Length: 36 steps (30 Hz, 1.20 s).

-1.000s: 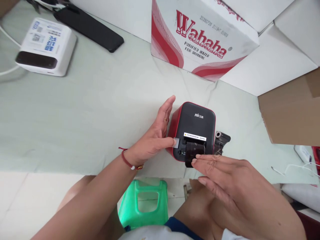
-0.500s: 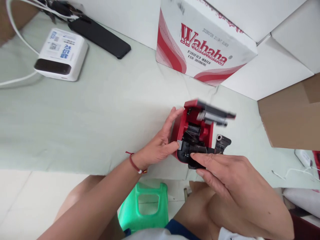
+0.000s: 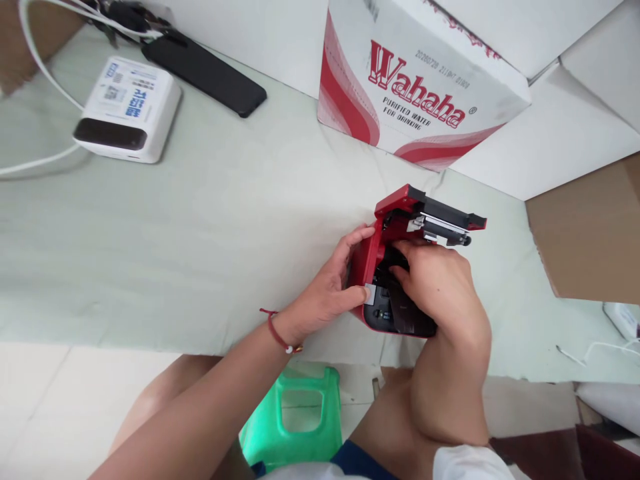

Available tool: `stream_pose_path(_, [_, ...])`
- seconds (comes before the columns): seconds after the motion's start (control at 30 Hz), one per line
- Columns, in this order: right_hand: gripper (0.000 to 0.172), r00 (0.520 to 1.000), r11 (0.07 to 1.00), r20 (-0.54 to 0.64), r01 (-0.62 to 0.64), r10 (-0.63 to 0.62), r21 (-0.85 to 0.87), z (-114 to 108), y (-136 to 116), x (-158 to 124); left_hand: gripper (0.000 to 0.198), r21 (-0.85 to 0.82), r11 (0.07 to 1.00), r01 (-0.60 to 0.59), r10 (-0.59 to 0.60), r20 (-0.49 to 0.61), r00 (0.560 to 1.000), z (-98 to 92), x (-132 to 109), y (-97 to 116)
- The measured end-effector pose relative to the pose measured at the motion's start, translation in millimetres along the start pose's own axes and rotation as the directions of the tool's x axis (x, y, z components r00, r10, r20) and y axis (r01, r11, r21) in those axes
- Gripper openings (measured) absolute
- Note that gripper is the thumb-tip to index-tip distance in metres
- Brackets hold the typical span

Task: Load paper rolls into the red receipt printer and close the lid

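A red label printer stands on the cloth-covered table with its lid tilted up. My left hand grips its left side, fingers along the outer wall and thumb on a grey tab at the front corner. My right hand reaches into the body under the lid, thumb and fingers bent around a black ribbon roll that it mostly hides. Dark ribbon film runs from there over the black front edge.
Behind the printer stands a white and red water carton. At the left lie a white box-shaped device with cables and a black phone. A cardboard box is at the right, a green stool below the table edge.
My right hand has moved from the front edge up into the printer's body. The loose ribbon roll at the right is no longer visible. My left hand keeps its hold.
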State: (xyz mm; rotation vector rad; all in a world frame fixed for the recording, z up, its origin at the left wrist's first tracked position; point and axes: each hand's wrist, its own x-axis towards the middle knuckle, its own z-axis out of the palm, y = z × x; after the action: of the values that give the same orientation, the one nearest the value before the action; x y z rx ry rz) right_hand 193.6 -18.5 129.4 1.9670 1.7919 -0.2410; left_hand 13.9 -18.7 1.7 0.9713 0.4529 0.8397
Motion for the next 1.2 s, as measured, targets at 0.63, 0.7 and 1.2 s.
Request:
stream_pose_path(0.63, [0.040, 0.990, 0.891, 0.035, -0.140, 0.139, 0.431, 29, 118, -36, 0.091, -0.004, 1.000, -0.005, 0.005, -0.011, 1.000, -1.1, 6, 5])
stream_pose_path(0.7, [0.037, 0.997, 0.883, 0.071, -0.049, 0.017, 0.466, 37, 112, -24, 0.093, -0.026, 0.999, -0.029, 0.028, -0.020, 0.999, 0.1, 8, 4])
stream_pose_path(1.2, [0.040, 0.981, 0.906, 0.061, -0.194, 0.184, 0.376, 80, 156, -8, 0.087, -0.095, 0.995, -0.044, 0.037, -0.070, 0.997, 3.7, 11, 6])
